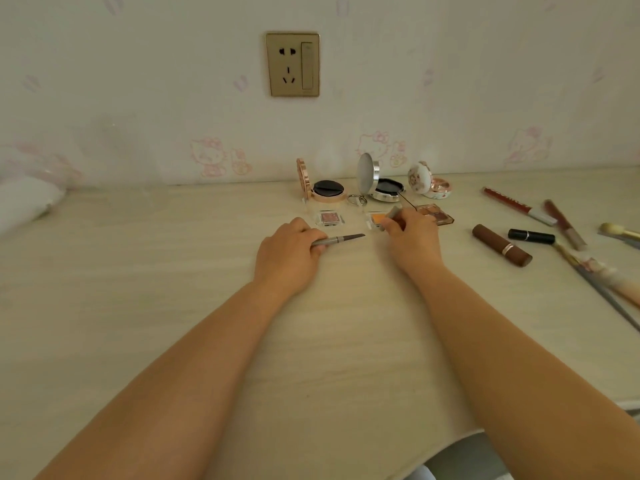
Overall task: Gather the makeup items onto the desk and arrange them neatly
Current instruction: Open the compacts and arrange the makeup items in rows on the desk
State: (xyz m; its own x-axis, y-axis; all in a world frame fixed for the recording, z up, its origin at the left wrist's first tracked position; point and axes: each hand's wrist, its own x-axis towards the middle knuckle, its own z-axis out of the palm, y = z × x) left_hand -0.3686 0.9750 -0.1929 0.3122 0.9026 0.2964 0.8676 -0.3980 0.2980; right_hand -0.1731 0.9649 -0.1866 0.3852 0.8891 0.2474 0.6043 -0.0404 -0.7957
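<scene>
My left hand (287, 251) grips a grey eyebrow pencil (341, 239) whose slanted tip points right, low over the pale wooden desk (173, 289). My right hand (412, 237) holds the pencil's grey cap (390, 218) just over a small orange eyeshadow pan (374, 219). A pink eyeshadow pan (329, 217) lies between the hands. Behind them three open compacts stand in a row: a rose-gold one (323, 192), a silver one (379, 185) and a floral one (429, 183). A brown eyeshadow palette (438, 214) lies right of my right hand.
At the right lie a brown lipstick (501, 244), a black lipstick (531, 236), two red lip glosses (516, 204) (563, 224) and several brushes (602, 282). A wall socket (292, 64) sits above. White fabric (24, 202) lies at the far left. The desk's front edge curves at bottom right.
</scene>
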